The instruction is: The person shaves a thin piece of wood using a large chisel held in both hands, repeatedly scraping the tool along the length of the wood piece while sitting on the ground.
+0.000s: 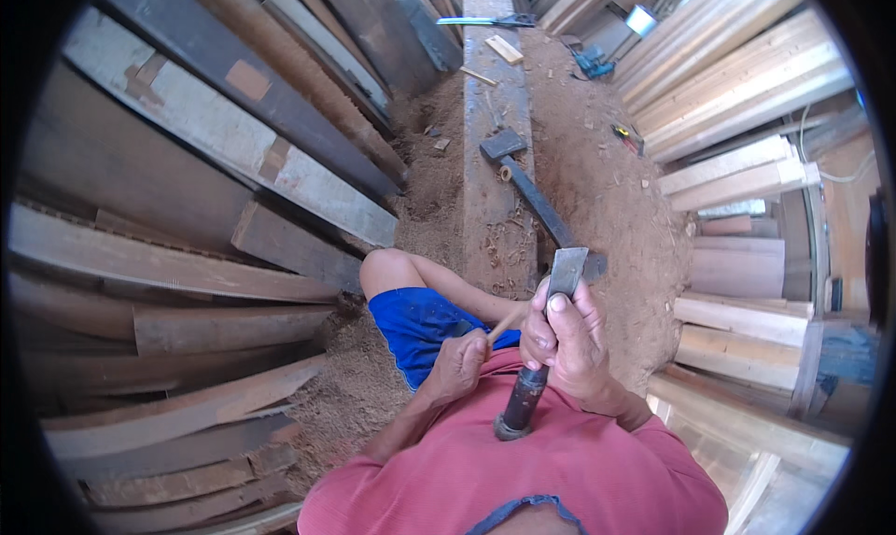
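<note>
Right hand (565,334) fisted round dark cylindrical metal handle of flat steel chisel (546,334), blade up, thumb on blade. Left hand (459,362) pinching thin wooden pencil (504,324). Long weathered timber beam (495,115) ahead, chips already scattered, grey-handled iron adze (527,185) lying on it. Progress: beam partly worked, mostly uncut.

beyond the fingers a hammer (515,166) lies on a long beam (485,208); stacked planks (187,255) flank sawdust floor (607,190).
</note>
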A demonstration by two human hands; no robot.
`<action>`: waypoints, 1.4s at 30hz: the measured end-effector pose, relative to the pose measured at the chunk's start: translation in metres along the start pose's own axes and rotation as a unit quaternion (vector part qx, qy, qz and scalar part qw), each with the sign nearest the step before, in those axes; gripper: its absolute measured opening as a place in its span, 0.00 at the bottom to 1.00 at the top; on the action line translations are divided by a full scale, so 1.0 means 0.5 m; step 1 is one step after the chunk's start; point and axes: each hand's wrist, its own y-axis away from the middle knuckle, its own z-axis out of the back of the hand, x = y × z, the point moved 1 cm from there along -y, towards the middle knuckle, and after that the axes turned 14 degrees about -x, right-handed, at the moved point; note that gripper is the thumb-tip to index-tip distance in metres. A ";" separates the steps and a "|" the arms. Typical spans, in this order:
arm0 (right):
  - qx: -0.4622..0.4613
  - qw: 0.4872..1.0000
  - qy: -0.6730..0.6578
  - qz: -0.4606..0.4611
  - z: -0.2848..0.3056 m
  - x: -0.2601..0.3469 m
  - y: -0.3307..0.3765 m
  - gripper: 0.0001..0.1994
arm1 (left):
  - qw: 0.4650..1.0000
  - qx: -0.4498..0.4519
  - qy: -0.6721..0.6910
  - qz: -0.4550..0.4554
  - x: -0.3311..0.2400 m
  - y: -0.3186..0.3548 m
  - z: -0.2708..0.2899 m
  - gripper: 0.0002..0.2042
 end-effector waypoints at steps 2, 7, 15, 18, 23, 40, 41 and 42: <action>-0.016 0.999 0.025 -0.028 0.012 -0.013 -0.005 0.08 | 0.958 -0.077 0.136 0.240 0.064 0.054 -0.007 0.20; -0.024 0.983 -0.062 -0.168 -0.011 -0.072 -0.084 0.07 | 0.915 -0.089 0.324 0.225 0.032 -0.117 0.009 0.19; 0.039 0.975 -0.001 -0.217 -0.053 -0.108 -0.037 0.07 | 0.995 -0.072 0.062 0.025 -0.027 -0.162 0.060 0.17; 0.012 0.985 0.000 -0.173 -0.040 -0.087 -0.024 0.07 | 0.997 -0.078 -0.003 -0.005 -0.068 -0.140 0.055 0.16; -0.001 0.999 -0.025 -0.039 -0.005 0.002 -0.003 0.07 | 0.999 0.001 0.023 0.049 0.012 0.023 0.040 0.19; 0.019 0.984 -0.010 -0.176 -0.021 -0.110 -0.042 0.07 | 0.973 -0.108 -0.125 -0.163 -0.017 -0.084 0.046 0.12; 0.018 0.984 -0.010 -0.178 -0.012 -0.101 -0.035 0.07 | 0.967 -0.102 -0.158 -0.172 -0.014 -0.069 0.047 0.12; -0.003 0.991 -0.037 -0.128 0.000 -0.073 -0.032 0.07 | 0.989 -0.055 -0.083 -0.111 -0.012 -0.052 0.052 0.13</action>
